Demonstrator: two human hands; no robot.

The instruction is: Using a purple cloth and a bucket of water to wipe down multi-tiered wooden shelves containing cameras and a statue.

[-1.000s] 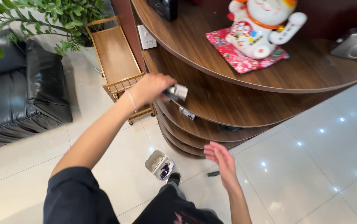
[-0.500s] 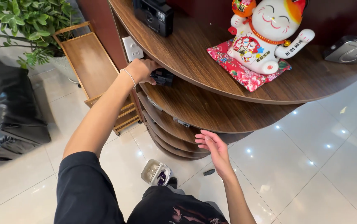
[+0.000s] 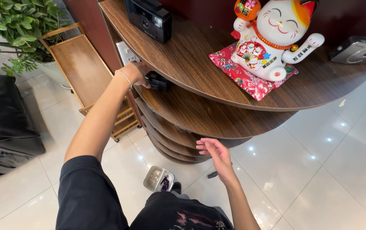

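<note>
My left hand [image 3: 136, 72] reaches in under the top shelf and grips a small black camera-like object [image 3: 157, 81], which rests on the second curved wooden shelf [image 3: 200, 117]. A thin bracelet circles that wrist. My right hand [image 3: 214, 153] hovers lower, fingers spread and holding nothing, just in front of the edges of the lower shelves. Part of the black object is hidden by the top shelf's rim.
The top shelf [image 3: 191, 64] carries a black camera [image 3: 149, 19], a white beckoning-cat figurine [image 3: 272, 38] on a red floral cushion [image 3: 246, 81], and a silver camera [image 3: 357, 49]. A wooden cart [image 3: 85, 72], a plant [image 3: 12, 25] and a black sofa [image 3: 4, 123] stand left. A small open case [image 3: 159, 179] lies on the tiled floor.
My left hand carried the small black object from in front of the shelves in onto the second shelf. My right hand rose slightly and stayed open. The view moved closer.
</note>
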